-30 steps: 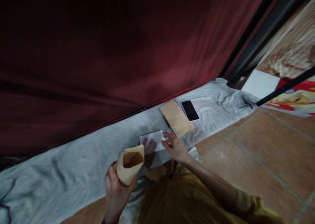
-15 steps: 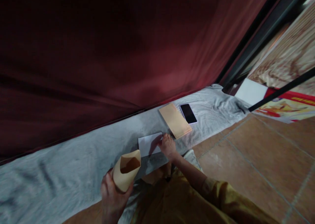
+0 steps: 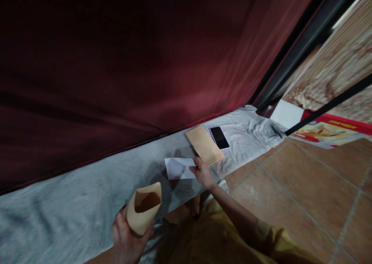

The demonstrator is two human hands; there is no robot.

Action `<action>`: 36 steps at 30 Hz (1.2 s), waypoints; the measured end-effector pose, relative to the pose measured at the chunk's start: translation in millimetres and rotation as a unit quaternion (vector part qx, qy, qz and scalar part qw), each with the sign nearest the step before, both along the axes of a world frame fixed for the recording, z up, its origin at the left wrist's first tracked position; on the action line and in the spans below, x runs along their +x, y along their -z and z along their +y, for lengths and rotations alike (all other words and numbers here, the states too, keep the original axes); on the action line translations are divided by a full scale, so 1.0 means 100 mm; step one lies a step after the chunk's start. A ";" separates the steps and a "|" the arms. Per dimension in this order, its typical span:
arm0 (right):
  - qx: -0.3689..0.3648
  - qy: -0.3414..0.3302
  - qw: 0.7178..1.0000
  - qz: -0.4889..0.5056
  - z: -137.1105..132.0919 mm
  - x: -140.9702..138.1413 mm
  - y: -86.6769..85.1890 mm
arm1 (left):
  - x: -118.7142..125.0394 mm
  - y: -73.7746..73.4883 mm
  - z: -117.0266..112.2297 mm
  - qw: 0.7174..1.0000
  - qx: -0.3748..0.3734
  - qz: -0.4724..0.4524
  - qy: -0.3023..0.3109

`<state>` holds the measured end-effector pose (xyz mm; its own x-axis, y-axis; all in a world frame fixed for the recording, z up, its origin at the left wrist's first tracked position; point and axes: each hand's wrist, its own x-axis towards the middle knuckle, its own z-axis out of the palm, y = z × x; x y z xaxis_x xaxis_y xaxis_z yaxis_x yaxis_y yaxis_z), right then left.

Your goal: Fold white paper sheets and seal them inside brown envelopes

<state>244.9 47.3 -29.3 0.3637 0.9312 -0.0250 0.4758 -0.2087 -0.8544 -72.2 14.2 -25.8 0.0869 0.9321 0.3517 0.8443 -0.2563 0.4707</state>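
Note:
My left hand [image 3: 125, 237] grips a tan envelope [image 3: 142, 213] held upright, its mouth bulged open toward me. My right hand [image 3: 201, 172] pinches the right edge of a white folded paper [image 3: 178, 168], lifted a little off the grey cloth [image 3: 72, 206]. Just beyond that hand a flat stack of tan envelopes [image 3: 204, 145] lies on the cloth, with a black phone [image 3: 219, 137] beside it.
A dark red curtain [image 3: 130, 62] hangs behind the cloth. Brown floor tiles [image 3: 305, 186] spread to the right. A white sheet [image 3: 286, 114], a printed red and yellow poster [image 3: 328, 130] and a black rod [image 3: 328, 105] lie at the far right.
My right hand went from resting flat on the white paper to pinching its edge and raising it. My left hand with the open envelope has drifted lower and left.

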 end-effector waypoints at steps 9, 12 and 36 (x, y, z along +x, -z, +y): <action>0.000 -0.173 0.972 -0.162 -0.23 0.24 -0.49 | 0.13 -0.04 0.09 1.000 0.015 0.009 0.014; 0.014 -0.146 0.980 -0.136 -0.21 0.27 -0.54 | 0.15 -0.09 0.11 1.000 0.016 0.008 0.023; 0.074 -0.115 0.964 0.227 -0.57 0.54 -1.33 | 0.45 -0.37 0.19 0.996 0.001 -0.001 0.084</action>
